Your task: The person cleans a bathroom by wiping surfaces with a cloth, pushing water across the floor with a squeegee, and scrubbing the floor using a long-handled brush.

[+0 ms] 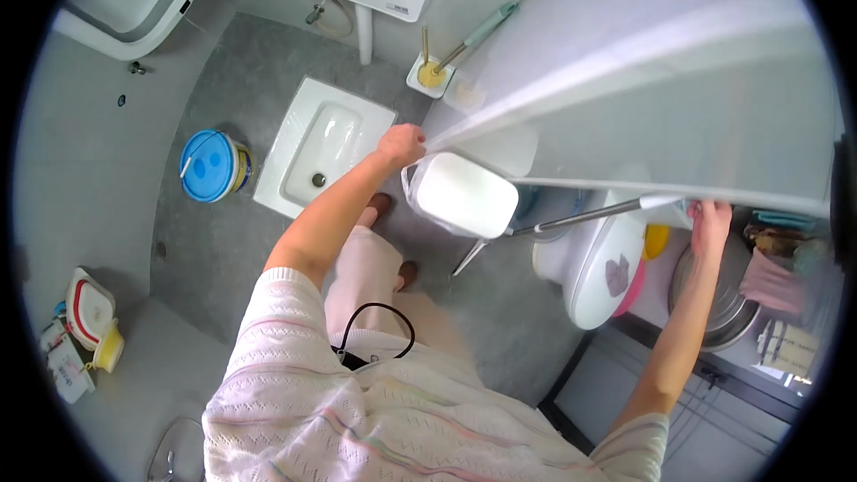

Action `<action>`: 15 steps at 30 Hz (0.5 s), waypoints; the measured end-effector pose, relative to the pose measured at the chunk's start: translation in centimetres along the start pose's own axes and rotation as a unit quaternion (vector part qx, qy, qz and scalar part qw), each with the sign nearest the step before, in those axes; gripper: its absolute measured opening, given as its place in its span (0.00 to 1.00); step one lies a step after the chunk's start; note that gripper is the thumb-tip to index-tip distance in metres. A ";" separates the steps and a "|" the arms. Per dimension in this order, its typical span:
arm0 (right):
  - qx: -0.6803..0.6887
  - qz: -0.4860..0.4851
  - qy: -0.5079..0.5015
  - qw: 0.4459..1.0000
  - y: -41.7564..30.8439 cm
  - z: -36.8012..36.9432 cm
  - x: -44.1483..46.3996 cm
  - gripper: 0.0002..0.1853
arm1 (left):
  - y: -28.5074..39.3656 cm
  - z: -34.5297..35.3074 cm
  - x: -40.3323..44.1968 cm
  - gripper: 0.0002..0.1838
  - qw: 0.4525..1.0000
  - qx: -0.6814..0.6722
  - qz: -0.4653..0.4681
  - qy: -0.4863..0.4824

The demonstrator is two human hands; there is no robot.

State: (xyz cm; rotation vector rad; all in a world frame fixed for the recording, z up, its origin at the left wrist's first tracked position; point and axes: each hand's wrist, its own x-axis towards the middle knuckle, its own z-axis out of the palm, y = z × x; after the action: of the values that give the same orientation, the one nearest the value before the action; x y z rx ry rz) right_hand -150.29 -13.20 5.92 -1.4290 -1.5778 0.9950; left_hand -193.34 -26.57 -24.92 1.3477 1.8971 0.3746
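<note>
Near the middle, my left hand (402, 145) is closed, its fingertips at the edge of the pale panel (678, 116); what it grips, if anything, is too small to tell. Just below and right of it is a white lidded bin (467, 195) with a clear bag round its rim. On the right, my right hand (711, 221) is closed round the end of a long metal pole (580, 215) with a white handle. The pole slants down left to a narrow head (470, 256) beside the bin.
A white squat basin (275, 161) is set in the grey floor, with a blue-lidded bucket (208, 166) to its left. A toilet brush holder (430, 76) stands behind. On the right are a white toilet (607, 272) and a metal basin (728, 326); a sink (174, 27) is upper left.
</note>
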 end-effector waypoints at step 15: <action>-0.284 0.092 0.076 0.951 1.2 -5.7 -9.4 0.16 | 10.0 -7.6 27.4 0.33 0.990 -0.101 0.062 0.076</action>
State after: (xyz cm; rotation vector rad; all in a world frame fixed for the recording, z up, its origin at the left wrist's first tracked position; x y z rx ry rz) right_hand -143.89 -22.16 6.76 -2.0203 -1.7158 0.5221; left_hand -196.19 3.42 -25.01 1.3356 1.8449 0.7309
